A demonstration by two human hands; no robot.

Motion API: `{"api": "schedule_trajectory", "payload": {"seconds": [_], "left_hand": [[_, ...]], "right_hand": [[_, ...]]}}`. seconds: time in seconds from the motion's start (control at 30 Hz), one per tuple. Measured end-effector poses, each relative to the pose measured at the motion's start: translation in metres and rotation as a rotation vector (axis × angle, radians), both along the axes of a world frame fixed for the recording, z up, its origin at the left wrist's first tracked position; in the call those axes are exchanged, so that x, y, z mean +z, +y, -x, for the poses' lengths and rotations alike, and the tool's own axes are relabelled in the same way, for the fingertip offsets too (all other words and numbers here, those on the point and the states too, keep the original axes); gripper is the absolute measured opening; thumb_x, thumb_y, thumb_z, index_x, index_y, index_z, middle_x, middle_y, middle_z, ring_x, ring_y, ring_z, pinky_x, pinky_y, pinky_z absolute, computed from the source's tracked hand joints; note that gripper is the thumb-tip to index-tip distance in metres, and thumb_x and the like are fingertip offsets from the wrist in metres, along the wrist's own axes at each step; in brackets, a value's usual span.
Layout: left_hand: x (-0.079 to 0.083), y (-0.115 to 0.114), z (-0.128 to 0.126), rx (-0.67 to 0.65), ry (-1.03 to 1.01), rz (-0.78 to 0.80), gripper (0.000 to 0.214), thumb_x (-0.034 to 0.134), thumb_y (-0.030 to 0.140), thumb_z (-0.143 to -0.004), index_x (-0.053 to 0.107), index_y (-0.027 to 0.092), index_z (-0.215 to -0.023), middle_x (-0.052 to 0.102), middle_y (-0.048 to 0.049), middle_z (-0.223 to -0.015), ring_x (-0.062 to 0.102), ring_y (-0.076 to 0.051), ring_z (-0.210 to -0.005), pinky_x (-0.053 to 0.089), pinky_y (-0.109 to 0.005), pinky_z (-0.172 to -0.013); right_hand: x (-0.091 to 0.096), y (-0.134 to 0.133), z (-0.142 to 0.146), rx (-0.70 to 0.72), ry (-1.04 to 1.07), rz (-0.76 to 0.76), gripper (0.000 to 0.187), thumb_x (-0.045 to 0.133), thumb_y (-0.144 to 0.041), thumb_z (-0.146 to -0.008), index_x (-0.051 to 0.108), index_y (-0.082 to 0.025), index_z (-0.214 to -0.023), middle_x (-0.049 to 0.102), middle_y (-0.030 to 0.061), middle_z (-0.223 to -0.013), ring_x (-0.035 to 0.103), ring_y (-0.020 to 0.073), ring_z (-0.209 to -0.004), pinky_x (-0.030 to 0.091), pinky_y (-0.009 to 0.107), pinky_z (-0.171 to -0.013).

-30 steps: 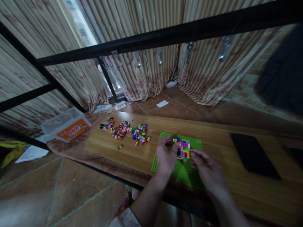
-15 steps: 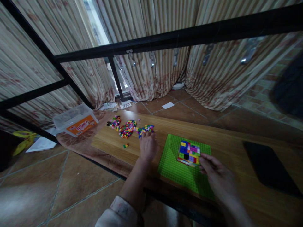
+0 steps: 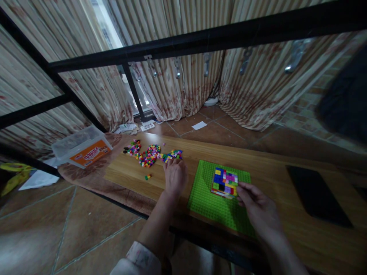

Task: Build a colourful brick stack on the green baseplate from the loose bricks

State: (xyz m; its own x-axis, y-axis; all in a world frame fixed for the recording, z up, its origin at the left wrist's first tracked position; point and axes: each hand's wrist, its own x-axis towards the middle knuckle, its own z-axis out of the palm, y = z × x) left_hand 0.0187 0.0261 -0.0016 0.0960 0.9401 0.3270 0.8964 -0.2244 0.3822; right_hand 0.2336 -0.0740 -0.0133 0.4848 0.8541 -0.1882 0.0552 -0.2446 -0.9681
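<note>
A built block of small multicoloured toy bricks (image 3: 224, 182) sits on the studded green baseplate (image 3: 205, 202). My right hand (image 3: 260, 208) is closed at the block's right side, thumb and fingers pinching its edge. To the left, my left hand (image 3: 175, 177) bends down over the near side of loose blue, green and yellow bricks (image 3: 173, 154). Its fingers are drawn together, and the tips are partly hidden, so what they hold does not show. More mixed bricks (image 3: 149, 155) are heaped farther left, and a small green and orange piece (image 3: 148, 177) lies in front of them.
A dark flat tablet-like slab (image 3: 317, 194) lies at the right of the wooden board (image 3: 266, 166). A clear plastic box with an orange label (image 3: 91, 153) stands at the left on brown cloth (image 3: 120, 187). A black metal rail (image 3: 183, 46) crosses beyond.
The whole view has shifted slightly, moving things left in the picture. My left hand stays at the loose bricks with its fingers slightly rearranged; my right hand keeps its grip on the block.
</note>
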Motion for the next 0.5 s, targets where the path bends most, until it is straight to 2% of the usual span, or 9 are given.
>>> {"api": "schedule_trajectory", "payload": {"seconds": [0.1, 0.17, 0.27, 0.37, 0.5], "left_hand": [[0.006, -0.011, -0.013, -0.114, -0.314, 0.008, 0.014, 0.056, 0.017, -0.082, 0.068, 0.021, -0.077, 0.068, -0.0048, -0.084, 0.060, -0.019, -0.084, 0.045, -0.033, -0.082], [0.009, -0.021, -0.026, -0.156, -0.590, 0.078, 0.012, 0.057, 0.019, -0.082, 0.070, 0.020, -0.079, 0.068, -0.0030, -0.079, 0.060, -0.015, -0.074, 0.047, -0.028, -0.073], [0.010, -0.037, -0.044, -0.179, -0.920, 0.208, 0.012, 0.062, 0.024, -0.079, 0.072, 0.017, -0.082, 0.070, -0.0028, -0.078, 0.062, -0.015, -0.072, 0.047, -0.026, -0.068], [0.010, -0.044, -0.056, -0.194, -1.049, 0.299, 0.014, 0.064, 0.025, -0.077, 0.073, 0.016, -0.083, 0.070, -0.0029, -0.078, 0.062, -0.015, -0.072, 0.047, -0.025, -0.069], [0.008, -0.044, -0.060, -0.200, -1.055, 0.310, 0.012, 0.064, 0.024, -0.077, 0.072, 0.016, -0.081, 0.070, -0.0020, -0.075, 0.061, -0.014, -0.069, 0.046, -0.024, -0.066]], "right_hand": [[0.000, 0.000, 0.001, 0.000, 0.004, -0.017, 0.045, 0.068, -0.053, -0.069, 0.068, -0.018, -0.099, 0.072, 0.0066, -0.089, 0.064, 0.0184, -0.071, 0.051, 0.032, -0.064], [0.001, 0.001, 0.002, 0.000, -0.004, -0.033, 0.044, 0.068, -0.052, -0.069, 0.068, -0.018, -0.097, 0.072, 0.0068, -0.089, 0.064, 0.0191, -0.073, 0.051, 0.033, -0.066], [0.003, 0.001, 0.003, -0.009, -0.007, -0.047, 0.043, 0.068, -0.052, -0.069, 0.068, -0.018, -0.096, 0.072, 0.0067, -0.089, 0.065, 0.0202, -0.075, 0.051, 0.034, -0.068], [0.005, 0.001, 0.004, -0.001, -0.004, -0.056, 0.042, 0.067, -0.052, -0.069, 0.069, -0.018, -0.094, 0.072, 0.0062, -0.085, 0.065, 0.0204, -0.074, 0.051, 0.034, -0.068], [0.006, 0.000, 0.004, 0.023, -0.004, -0.054, 0.040, 0.067, -0.052, -0.070, 0.069, -0.019, -0.092, 0.071, 0.0050, -0.081, 0.063, 0.0191, -0.070, 0.051, 0.033, -0.068]]}}
